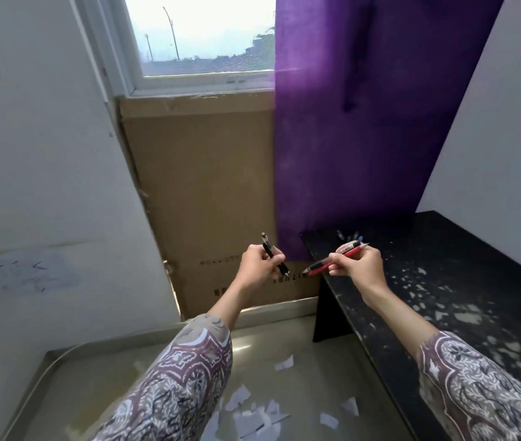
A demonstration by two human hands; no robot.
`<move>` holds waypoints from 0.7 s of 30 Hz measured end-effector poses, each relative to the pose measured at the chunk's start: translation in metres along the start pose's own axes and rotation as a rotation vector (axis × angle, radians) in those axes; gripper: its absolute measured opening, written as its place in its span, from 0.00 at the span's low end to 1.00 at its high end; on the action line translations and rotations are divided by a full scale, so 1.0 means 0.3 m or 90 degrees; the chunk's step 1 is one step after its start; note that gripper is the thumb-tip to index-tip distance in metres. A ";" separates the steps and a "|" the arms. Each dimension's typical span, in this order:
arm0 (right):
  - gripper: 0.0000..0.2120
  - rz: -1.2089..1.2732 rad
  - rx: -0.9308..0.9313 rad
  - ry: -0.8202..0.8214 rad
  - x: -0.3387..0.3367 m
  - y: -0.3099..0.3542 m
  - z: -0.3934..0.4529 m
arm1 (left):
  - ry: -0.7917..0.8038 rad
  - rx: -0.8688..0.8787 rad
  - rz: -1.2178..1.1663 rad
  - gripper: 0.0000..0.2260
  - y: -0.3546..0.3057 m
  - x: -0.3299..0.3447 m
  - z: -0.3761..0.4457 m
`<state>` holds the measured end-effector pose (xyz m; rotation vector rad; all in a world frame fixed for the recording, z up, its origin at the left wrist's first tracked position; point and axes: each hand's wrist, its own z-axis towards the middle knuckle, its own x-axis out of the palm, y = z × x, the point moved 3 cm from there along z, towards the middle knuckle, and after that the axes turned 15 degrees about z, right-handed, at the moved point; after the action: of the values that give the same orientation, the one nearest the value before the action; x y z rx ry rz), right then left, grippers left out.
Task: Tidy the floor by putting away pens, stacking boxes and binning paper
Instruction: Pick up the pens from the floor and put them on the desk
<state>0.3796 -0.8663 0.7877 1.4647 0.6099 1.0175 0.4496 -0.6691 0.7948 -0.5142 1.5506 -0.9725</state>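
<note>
**Pens in hand, paper still on the floor**

Progress, as judged here: pens are collected but not yet put away. No pen holder or bin shows in view, so where they go cannot be told. Torn paper scraps [253, 412] lie scattered on the floor [94, 377] near the bottom edge of the view, between the 2 sleeves; none binned as far as the view shows. Stacking not visible as done: the only cardboard seen is 1 large flat box [208, 186] leaning upright against the wall under the window [202, 36], beside the purple curtain [364, 122]. So most of the task looks left.

Hands: both arms reach forward at about the same height, well above the floor, wrists bent slightly inward, hands apart.

- Left hand [257, 264]: fingers curled round 1 black pen [274, 253], held steeply tilted, tip down to the right, cap end up.
- Right hand [356, 261]: pinches a small bunch of pens [335, 259], red and dark barrels, at least 2, exact count unclear. They point left and slightly down, just over the near-left corner of the black table [443, 265].

Table top is speckled with pale flecks; whether scraps or wear, cannot tell. A few small objects sit near its far-left corner, too blurred to name.
</note>
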 end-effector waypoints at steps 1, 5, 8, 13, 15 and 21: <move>0.05 0.000 -0.006 -0.016 -0.042 0.011 0.052 | -0.005 -0.005 -0.004 0.04 -0.034 0.042 0.048; 0.02 0.003 -0.008 -0.073 -0.166 0.034 0.235 | -0.001 -0.023 -0.027 0.03 -0.129 0.183 0.217; 0.03 0.003 -0.006 -0.112 -0.238 0.035 0.348 | 0.013 -0.009 -0.020 0.03 -0.188 0.280 0.327; 0.07 -0.054 -0.041 -0.131 -0.303 0.006 0.512 | 0.018 -0.001 0.007 0.03 -0.255 0.415 0.488; 0.08 -0.094 -0.059 -0.133 -0.323 -0.021 0.570 | 0.017 0.001 0.015 0.04 -0.266 0.463 0.542; 0.04 -0.236 -0.095 -0.084 -0.357 -0.119 0.697 | 0.039 0.001 0.035 0.04 -0.239 0.593 0.675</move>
<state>0.5139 -1.0572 0.7426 1.2204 0.6656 0.6565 0.5887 -0.9070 0.7525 -0.4413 1.6107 -0.9553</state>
